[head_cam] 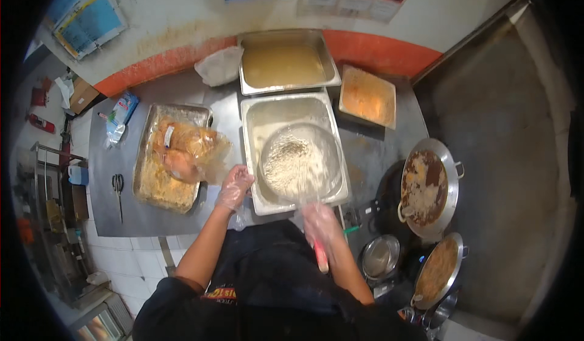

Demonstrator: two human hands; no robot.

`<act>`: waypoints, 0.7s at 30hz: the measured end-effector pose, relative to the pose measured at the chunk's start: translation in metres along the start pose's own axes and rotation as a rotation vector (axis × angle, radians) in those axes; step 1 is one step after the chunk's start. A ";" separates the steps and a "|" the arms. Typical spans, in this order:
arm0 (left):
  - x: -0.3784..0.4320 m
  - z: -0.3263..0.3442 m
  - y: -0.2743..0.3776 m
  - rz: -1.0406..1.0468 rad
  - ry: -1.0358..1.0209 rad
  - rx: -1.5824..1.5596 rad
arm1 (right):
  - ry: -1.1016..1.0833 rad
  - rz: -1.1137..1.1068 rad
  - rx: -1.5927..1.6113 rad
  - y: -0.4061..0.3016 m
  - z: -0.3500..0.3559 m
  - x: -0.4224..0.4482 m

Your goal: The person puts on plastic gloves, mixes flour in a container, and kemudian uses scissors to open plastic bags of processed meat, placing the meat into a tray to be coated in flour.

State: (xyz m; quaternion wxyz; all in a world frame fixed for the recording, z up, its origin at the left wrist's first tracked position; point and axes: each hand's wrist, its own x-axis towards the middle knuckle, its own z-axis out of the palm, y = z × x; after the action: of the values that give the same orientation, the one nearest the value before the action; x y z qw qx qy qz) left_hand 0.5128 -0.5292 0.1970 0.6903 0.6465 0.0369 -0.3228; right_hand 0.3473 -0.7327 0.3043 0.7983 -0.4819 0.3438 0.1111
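A large round mesh strainer (302,158) sits over a deep steel pan (290,102) of pale flour. Clumpy, flour-like powder (292,163) lies in the mesh. My right hand (320,224), in a clear plastic glove, grips the strainer's red handle (320,255) at the pan's near edge; both hand and strainer are somewhat blurred. My left hand (235,189), gloved too, holds the pan's left rim near its front corner. To its left, clear plastic bags of raw meat (187,152), probably chicken, rest on a floury metal tray (164,195).
Behind the pan stands a steel pan of cloudy yellowish liquid (287,65). A smaller container with orange residue (368,95) is at back right. Two wide pans of frying oil (424,188) (439,272) stand right, near a small strainer (381,256). Scissors (118,190) lie far left.
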 end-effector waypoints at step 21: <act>0.003 0.000 0.012 0.038 -0.025 0.001 | 0.028 -0.129 0.177 -0.001 0.024 0.034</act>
State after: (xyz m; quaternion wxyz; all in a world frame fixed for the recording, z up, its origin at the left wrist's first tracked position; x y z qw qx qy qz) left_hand 0.5212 -0.5308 0.2062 0.6963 0.6435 0.0157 -0.3175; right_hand 0.3832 -0.7181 0.2900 0.8383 -0.4321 0.3317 0.0215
